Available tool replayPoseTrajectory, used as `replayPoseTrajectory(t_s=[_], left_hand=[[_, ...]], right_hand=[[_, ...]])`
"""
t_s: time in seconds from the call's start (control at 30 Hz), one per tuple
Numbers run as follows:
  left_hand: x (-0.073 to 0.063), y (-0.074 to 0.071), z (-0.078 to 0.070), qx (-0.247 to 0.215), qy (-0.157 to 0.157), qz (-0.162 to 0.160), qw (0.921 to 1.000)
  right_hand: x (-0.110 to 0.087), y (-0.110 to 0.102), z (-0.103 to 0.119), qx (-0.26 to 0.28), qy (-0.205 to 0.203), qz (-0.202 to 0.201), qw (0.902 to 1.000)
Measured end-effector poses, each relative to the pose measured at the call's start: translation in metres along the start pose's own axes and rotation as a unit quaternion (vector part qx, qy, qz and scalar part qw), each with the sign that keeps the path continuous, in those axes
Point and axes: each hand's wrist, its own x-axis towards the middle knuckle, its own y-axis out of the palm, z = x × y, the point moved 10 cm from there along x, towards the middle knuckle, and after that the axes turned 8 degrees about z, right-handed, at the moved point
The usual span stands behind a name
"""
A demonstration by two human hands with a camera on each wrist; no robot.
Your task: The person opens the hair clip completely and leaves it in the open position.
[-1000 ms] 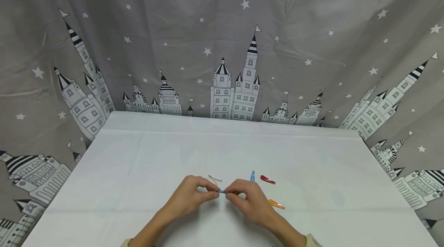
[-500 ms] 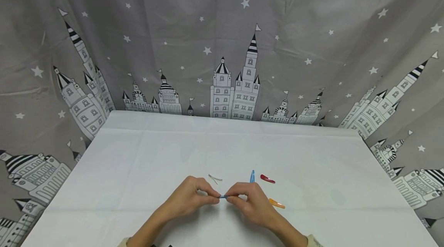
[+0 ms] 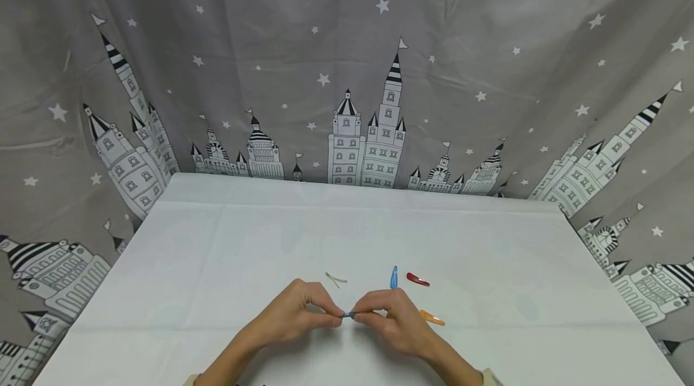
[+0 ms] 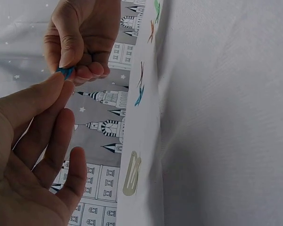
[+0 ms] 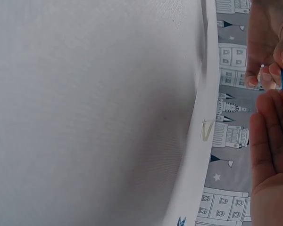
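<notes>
Head view: blue clip [image 3: 347,315] between left hand [image 3: 299,314] and right hand [image 3: 394,321], pinched by both.

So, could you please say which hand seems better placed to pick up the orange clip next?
Probably the right hand: the orange clip lies close to its outer side, while the left hand is farther across. Both pinch the same blue clip, so the right must likely release it first.
</notes>
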Motion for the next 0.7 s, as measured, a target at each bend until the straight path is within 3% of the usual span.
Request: replayPoseTrajectory(t_s=[0.17,0.3,0.7], left_hand=[[0.0,0.003,-0.002,-0.002,0.023,0.01,0.9997],[0.0,0.002,0.002,-0.005,0.013,0.011,0.9998],[-0.003,-0.005,0.011,0.016,-0.043,-0.004,0.9989]], right_hand=[[-0.001,0.002,0.004,0.014,-0.03,0.013,0.9994],[-0.001,0.004,0.005,0.015,-0.037,0.02,0.999],[0.001,0.005,-0.01,0.002,0.031,-0.006,0.9995]])
